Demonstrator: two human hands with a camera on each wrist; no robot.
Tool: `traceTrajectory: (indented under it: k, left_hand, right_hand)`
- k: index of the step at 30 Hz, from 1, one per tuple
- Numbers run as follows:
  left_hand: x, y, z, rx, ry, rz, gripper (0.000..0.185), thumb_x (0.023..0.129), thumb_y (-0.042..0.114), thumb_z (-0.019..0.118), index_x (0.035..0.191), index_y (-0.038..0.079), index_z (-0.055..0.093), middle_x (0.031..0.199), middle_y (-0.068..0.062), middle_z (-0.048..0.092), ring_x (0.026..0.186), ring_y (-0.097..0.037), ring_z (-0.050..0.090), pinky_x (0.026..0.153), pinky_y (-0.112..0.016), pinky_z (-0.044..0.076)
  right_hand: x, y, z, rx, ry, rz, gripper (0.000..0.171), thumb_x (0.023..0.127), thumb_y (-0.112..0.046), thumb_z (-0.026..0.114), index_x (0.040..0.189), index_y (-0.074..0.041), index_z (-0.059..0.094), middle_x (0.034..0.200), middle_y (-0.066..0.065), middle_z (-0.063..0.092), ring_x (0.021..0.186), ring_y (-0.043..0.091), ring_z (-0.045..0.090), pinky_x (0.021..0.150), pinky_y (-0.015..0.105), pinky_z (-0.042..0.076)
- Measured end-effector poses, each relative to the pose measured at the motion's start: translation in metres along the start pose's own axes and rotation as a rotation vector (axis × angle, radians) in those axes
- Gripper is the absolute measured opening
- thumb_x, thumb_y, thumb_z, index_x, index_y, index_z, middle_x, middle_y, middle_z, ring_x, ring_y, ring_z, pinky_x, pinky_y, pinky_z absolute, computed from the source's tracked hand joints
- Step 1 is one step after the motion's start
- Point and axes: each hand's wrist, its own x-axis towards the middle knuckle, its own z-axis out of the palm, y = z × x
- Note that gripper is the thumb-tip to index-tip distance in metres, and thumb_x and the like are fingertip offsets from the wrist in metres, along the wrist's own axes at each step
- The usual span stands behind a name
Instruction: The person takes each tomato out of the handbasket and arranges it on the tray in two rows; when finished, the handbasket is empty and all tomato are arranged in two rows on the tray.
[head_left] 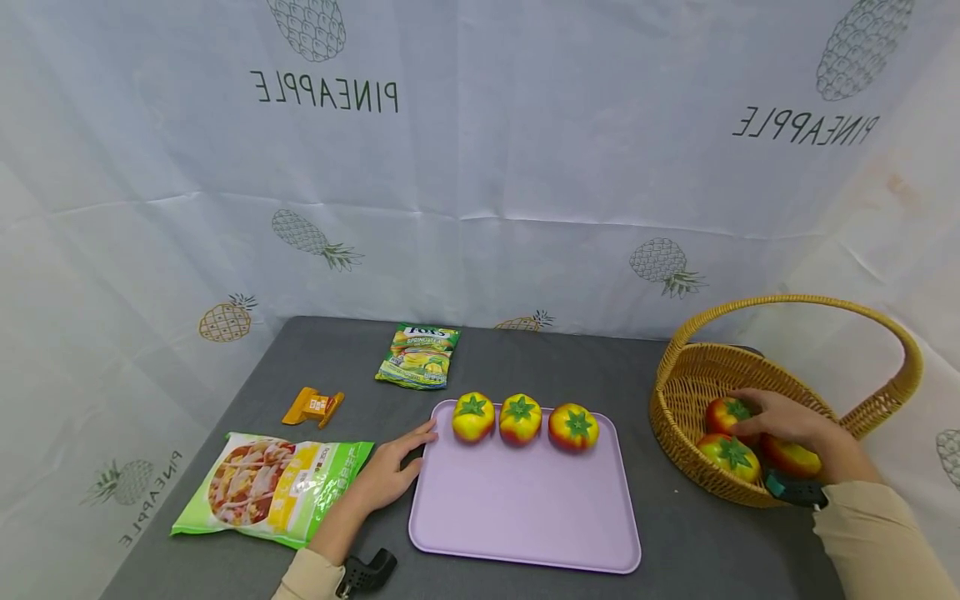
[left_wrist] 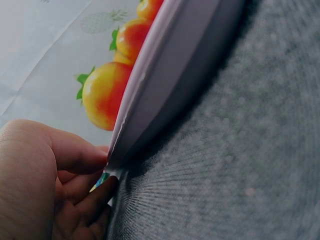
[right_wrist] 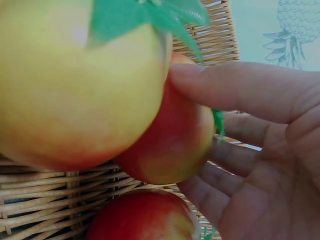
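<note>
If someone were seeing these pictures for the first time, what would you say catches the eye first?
Probably the three red-and-yellow tomatoes lined up along the far edge of the lilac tray in the middle of the grey table. Next, the wicker basket on the right, where the right hand reaches in and closes on one of the tomatoes there. The left hand rests at the tray's left edge.
</note>
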Motion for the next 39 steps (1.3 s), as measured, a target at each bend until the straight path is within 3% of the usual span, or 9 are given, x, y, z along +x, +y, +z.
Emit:
traceTrajectory:
  k: [9, 18, 25, 33, 36, 39]
  left_hand:
    - [0.000, 0.000, 0.002, -0.001, 0.022, 0.013, 0.042, 0.089, 0.002, 0.052, 0.131, 0.008, 0.056, 0.146, -0.006, 0.045, 0.133, -0.027, 0.044, 0.105, -0.050, 0.038]
    - [0.000, 0.000, 0.001, 0.001, 0.022, 0.023, 0.042, 0.089, 0.002, 0.053, 0.130, 0.007, 0.057, 0.146, -0.007, 0.045, 0.132, -0.027, 0.044, 0.104, -0.050, 0.039]
    - [0.000, 0.001, 0.000, -0.001, 0.019, 0.027, 0.042, 0.089, 0.003, 0.053, 0.131, 0.008, 0.057, 0.146, -0.007, 0.045, 0.133, -0.026, 0.044, 0.104, -0.050, 0.039]
    - [0.001, 0.001, -0.001, -0.006, 0.003, 0.018, 0.043, 0.090, 0.003, 0.052, 0.133, 0.008, 0.055, 0.147, -0.007, 0.043, 0.134, -0.027, 0.042, 0.105, -0.051, 0.037]
    - [0.001, 0.000, -0.001, -0.008, -0.004, 0.011, 0.044, 0.090, 0.004, 0.052, 0.133, 0.009, 0.055, 0.148, -0.007, 0.043, 0.134, -0.027, 0.042, 0.106, -0.051, 0.037]
    - [0.001, 0.000, -0.001, -0.008, -0.005, 0.008, 0.044, 0.090, 0.004, 0.052, 0.134, 0.009, 0.054, 0.148, -0.007, 0.043, 0.135, -0.027, 0.041, 0.106, -0.051, 0.037]
  right_hand:
    - [-0.001, -0.003, -0.003, 0.024, 0.127, -0.029, 0.073, 0.092, -0.027, 0.059, 0.140, 0.016, 0.025, 0.132, 0.042, 0.035, 0.114, 0.055, 0.042, 0.081, 0.054, 0.048]
    - [-0.012, -0.021, -0.009, 0.053, 0.190, -0.029, 0.076, 0.093, -0.030, 0.057, 0.144, 0.012, 0.019, 0.137, 0.044, 0.023, 0.115, 0.062, 0.032, 0.076, 0.060, 0.048]
    - [-0.018, -0.034, -0.011, 0.044, 0.258, -0.077, 0.079, 0.092, -0.030, 0.059, 0.148, 0.006, 0.016, 0.144, 0.043, 0.018, 0.121, 0.062, 0.026, 0.084, 0.072, 0.033]
    - [-0.031, -0.056, -0.006, 0.027, 0.369, -0.085, 0.079, 0.091, -0.034, 0.061, 0.152, -0.008, 0.018, 0.141, 0.038, 0.031, 0.116, 0.057, 0.038, 0.081, 0.067, 0.039]
    - [-0.032, -0.061, -0.001, 0.024, 0.399, -0.097, 0.077, 0.090, -0.033, 0.062, 0.151, -0.010, 0.022, 0.140, 0.036, 0.034, 0.111, 0.053, 0.045, 0.077, 0.056, 0.047]
    - [-0.033, -0.067, 0.005, 0.044, 0.403, -0.101, 0.076, 0.090, -0.032, 0.063, 0.151, -0.010, 0.023, 0.141, 0.034, 0.034, 0.110, 0.052, 0.046, 0.077, 0.056, 0.048]
